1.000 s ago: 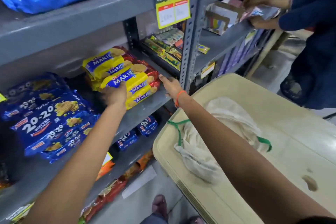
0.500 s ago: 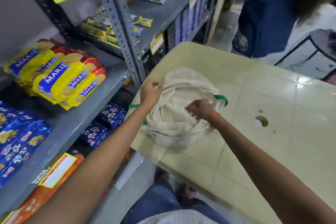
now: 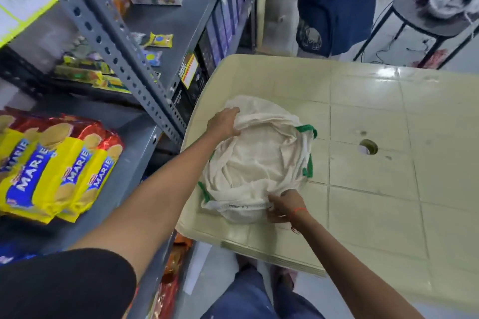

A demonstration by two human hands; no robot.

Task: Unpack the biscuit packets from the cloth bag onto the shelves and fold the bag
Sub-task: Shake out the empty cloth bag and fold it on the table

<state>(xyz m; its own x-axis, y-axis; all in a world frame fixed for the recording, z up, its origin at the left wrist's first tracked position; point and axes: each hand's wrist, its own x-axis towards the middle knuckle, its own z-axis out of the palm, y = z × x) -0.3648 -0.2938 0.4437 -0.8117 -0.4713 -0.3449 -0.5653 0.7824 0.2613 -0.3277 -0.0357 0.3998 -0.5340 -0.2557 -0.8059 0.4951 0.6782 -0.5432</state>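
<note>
Head view: both arms reach forward and down over the cream tabletop (image 3: 375,116). The left hand (image 3: 225,123) is palm down on the far rim of the cloth bag (image 3: 259,160), fingers closed on a fold of white fabric. The right hand (image 3: 286,206) grips the near rim, fingers pinched on the cloth beside a line of small print too blurred to read. The bag lies slumped and open-mouthed near the tabletop's left edge, green handles (image 3: 309,132) at its sides.

Half a second ago the right hand was at the middle of the bag's mouth; it now sits at the near edge, and the left hand has shifted along the far rim, so the mouth is spread wider.

The biscuit packets (image 3: 57,168) lie stacked on the grey shelf (image 3: 129,142) to the left, yellow and red wrappers reading "MARIE".
</note>
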